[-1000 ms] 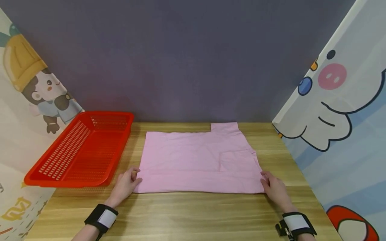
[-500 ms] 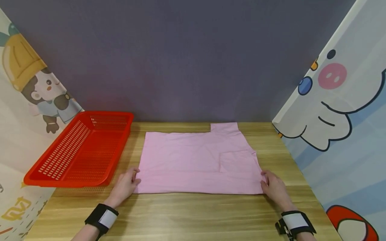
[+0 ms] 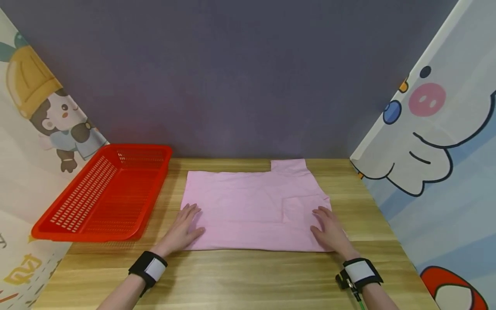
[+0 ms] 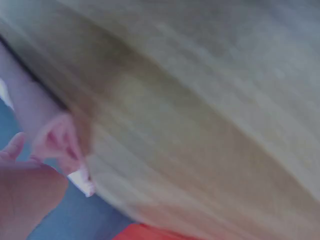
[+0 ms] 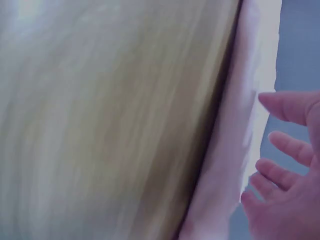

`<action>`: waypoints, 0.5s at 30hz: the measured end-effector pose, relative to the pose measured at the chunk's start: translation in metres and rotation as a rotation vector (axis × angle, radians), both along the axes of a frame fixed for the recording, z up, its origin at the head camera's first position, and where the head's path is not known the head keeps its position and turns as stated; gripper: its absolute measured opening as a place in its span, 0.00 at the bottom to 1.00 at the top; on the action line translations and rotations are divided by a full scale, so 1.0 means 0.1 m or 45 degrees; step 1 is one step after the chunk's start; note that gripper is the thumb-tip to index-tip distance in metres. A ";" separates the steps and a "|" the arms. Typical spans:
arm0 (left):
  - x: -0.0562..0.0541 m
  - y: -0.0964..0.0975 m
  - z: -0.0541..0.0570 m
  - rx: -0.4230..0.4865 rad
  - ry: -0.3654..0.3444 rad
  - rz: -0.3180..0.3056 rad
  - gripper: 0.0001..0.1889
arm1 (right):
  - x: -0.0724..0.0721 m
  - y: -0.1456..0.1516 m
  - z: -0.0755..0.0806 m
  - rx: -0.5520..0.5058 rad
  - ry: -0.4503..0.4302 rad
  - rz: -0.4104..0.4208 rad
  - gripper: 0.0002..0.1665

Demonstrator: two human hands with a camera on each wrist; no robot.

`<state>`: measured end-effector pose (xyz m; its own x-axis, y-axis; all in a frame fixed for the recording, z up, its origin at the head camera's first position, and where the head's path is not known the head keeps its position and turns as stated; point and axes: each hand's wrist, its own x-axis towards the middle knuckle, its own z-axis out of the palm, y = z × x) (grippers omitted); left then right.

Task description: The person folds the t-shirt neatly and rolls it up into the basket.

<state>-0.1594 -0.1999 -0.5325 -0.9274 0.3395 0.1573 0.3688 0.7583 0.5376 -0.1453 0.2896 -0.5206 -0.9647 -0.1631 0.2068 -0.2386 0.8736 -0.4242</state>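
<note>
A folded pink garment [image 3: 240, 198] lies flat on the wooden table, with a narrow flap sticking out at its far right corner and a squarish folded outline on its right part. Over its near left corner is my left hand [image 3: 182, 230], fingers extended and thumb spread apart. My right hand [image 3: 329, 230] is over the near right corner in much the same pose, pinching nothing. The right wrist view shows its fingers [image 5: 287, 145] spread beside the garment's edge [image 5: 225, 150]. In the left wrist view, a bunched pink edge [image 4: 57, 142] appears close to the left hand.
A red plastic basket [image 3: 137, 215] with perforated sides stands to the left of the garment. Behind the wooden table [image 3: 248, 280] rises a dark grey panel [image 3: 232, 77]. Cartoon-printed sheets border the table on the left [image 3: 23, 181] and right [image 3: 461, 172].
Both hands have let go of the garment's side edges and moved inward over its near corners, fingers now extended. The garment has stayed in place.
</note>
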 end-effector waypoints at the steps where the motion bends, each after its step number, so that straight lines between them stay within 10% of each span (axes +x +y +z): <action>1: -0.01 0.00 -0.02 -0.013 -0.040 -0.006 0.36 | -0.01 -0.01 -0.02 -0.010 -0.029 0.016 0.31; 15: -0.14 -0.12 -0.23 -0.275 -0.376 -0.038 0.51 | -0.05 0.00 -0.13 -0.026 -0.526 0.085 0.53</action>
